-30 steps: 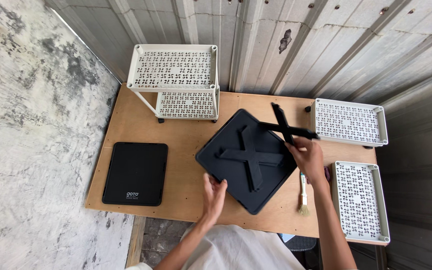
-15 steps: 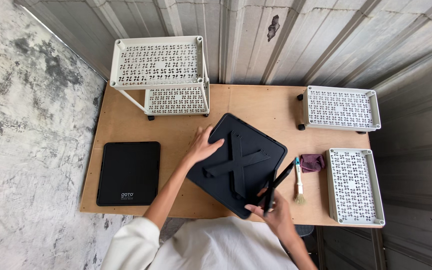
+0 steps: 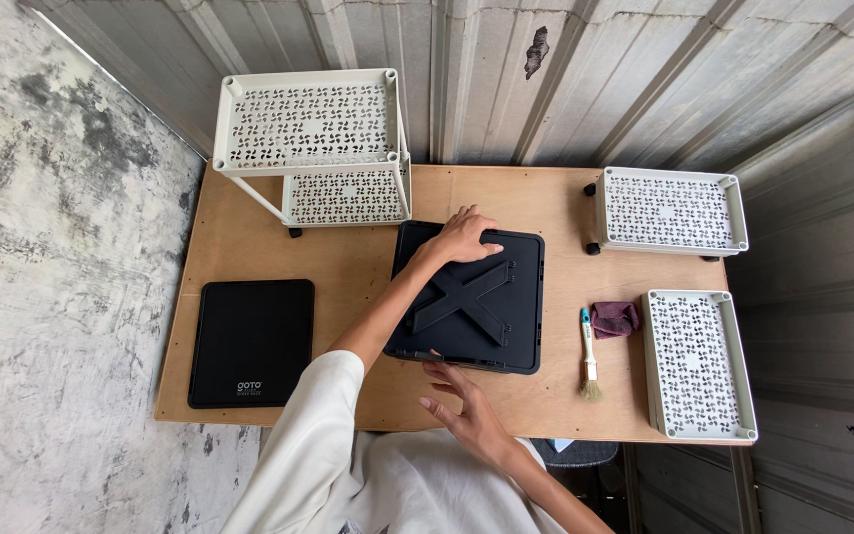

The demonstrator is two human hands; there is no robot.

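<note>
Black square panel [image 3: 491, 326] with a raised X-shaped brace [image 3: 467, 297] lies flat at the centre of the plywood table [image 3: 358, 267]; a second black panel [image 3: 251, 341], with a small white label near its front edge, lies to its left. Since the earlier frame the braced panel has turned from diagonal to square with the table. Left hand [image 3: 465, 237], fingers spread, presses its far edge; right hand [image 3: 467, 410], open and empty, touches its near edge.

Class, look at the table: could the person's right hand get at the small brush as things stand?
Probably yes: the right hand is free by the black panel, and bare tabletop lies between it and the brush.
</note>
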